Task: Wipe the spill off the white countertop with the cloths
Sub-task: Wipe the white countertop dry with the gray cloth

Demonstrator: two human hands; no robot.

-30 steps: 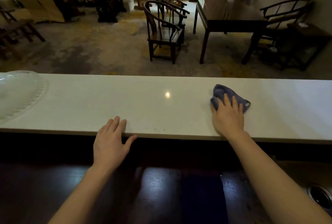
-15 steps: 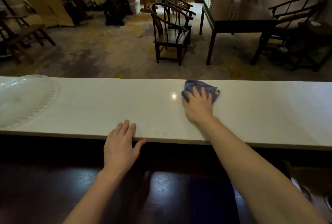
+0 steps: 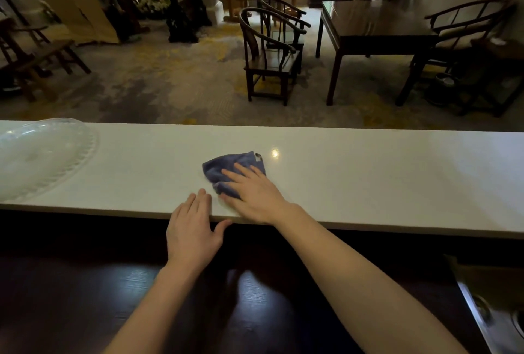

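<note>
Two bare hands at the long white stone countertop (image 3: 368, 177), one pressing a crumpled blue-grey cloth (image 3: 226, 169).

Right hand (image 3: 255, 195) lies palm-down on the cloth's near right part, fingers spread and nearly flat, pressing rather than gripping; cloth sits mid-counter, nearer the front edge, its pale tag at the far right corner. Left hand (image 3: 192, 229) is flat and empty, fingertips over the counter's front edge, thumb splayed, just beside the cloth. Clear ridged glass platter (image 3: 42, 160) sits at far left, well apart. Dark wooden armchairs (image 3: 269, 53) stand beyond the counter.
</note>
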